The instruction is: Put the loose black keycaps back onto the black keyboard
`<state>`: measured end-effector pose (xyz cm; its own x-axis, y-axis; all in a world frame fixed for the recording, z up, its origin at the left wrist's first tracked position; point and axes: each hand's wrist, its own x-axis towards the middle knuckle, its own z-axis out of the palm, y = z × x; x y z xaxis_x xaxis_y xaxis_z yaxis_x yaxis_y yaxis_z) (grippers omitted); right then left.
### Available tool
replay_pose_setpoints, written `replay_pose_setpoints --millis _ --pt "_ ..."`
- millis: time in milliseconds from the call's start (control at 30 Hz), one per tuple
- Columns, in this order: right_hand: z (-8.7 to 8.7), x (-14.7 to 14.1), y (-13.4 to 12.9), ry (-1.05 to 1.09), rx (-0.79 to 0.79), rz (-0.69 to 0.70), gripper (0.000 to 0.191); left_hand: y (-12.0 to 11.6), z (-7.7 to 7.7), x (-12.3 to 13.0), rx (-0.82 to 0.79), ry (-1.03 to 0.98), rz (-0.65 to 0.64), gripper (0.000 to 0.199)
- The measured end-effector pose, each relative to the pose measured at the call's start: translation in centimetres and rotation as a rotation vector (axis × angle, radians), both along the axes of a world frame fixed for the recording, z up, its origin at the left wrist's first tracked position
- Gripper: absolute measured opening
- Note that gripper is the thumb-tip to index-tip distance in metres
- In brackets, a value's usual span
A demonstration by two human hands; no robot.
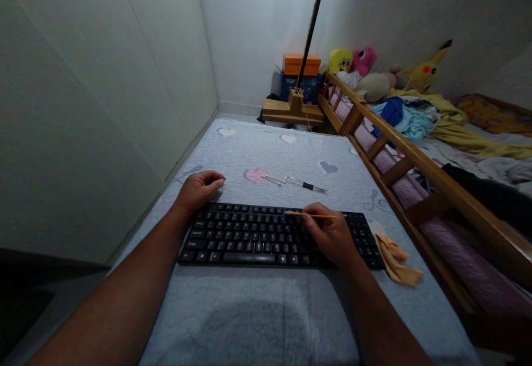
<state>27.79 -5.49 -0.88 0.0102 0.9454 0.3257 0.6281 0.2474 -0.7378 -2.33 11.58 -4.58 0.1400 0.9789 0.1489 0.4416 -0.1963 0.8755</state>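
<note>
A black keyboard (249, 238) lies flat on the light blue cloth in front of me. My right hand (328, 230) is over its right part, closed around a slim brush (322, 216) with an orange-yellow handle. The brush's pale tip points left, by the top rows of keys. At the keyboard's upper left corner rests my left hand (201, 191), its fingers curled in and nothing visible in them. Beyond the keyboard are thin cotton swabs (272, 180) and a wire keycap puller (307, 185) with a black grip. An orange cloth (397, 261) lies crumpled beside the keyboard's right end.
The heart-patterned cloth (257, 144) covers the work surface. A wooden bed rail (390, 133) runs along the right, with bedding and plush toys (341, 60) behind it. At the back, a wooden stand (293, 111) holds a dark pole, near stacked boxes (301, 65). A pale wall panel (103, 106) borders the left.
</note>
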Motion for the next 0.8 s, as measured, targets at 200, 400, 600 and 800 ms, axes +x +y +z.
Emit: replay_pose_setpoints --millis 200,400,600,800 --pt "0.2 0.1 -0.2 0.138 0.003 0.011 0.014 -0.7 0.8 0.2 0.167 0.15 0.0 0.027" --pt "0.5 0.1 -0.2 0.141 0.067 0.002 0.009 -2.4 2.5 1.4 0.298 0.226 -0.112 0.019" --pt "-0.2 0.2 -0.4 0.257 -0.021 -0.026 0.014 -4.0 3.7 2.5 0.306 0.214 -0.203 0.016" --pt "-1.1 0.4 -0.3 0.248 -0.059 -0.055 0.013 -4.4 3.9 2.6 0.246 0.224 -0.245 0.02"
